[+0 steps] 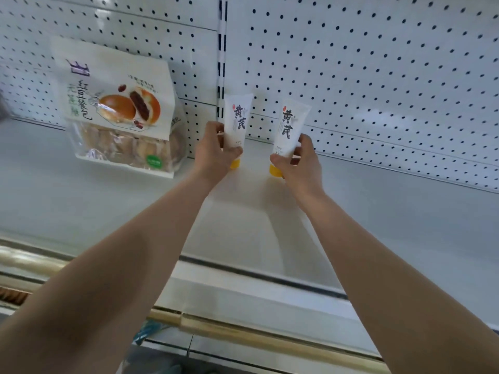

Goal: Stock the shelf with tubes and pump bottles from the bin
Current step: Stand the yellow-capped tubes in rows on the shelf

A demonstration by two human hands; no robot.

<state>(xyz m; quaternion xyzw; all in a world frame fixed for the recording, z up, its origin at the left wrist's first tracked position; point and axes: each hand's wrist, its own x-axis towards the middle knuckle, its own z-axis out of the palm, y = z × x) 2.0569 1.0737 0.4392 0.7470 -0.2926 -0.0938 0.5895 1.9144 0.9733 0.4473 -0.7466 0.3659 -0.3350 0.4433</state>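
Two white tubes with yellow caps stand cap-down near the back of the white shelf (378, 217). My left hand (214, 152) grips the left tube (237, 120) low on its body, close to the slotted upright post. My right hand (299, 160) holds the right tube (290, 125) the same way, and this tube leans slightly to the right. Dark characters are printed on both tubes. Each yellow cap is partly hidden by fingers. The bin is not in view.
A large bag of red-bean buns (121, 112) leans against the pegboard back wall (378, 63) to the left of the tubes. The shelf's front rail (243, 333) runs across the bottom. Something teal (147, 330) shows below the rail.
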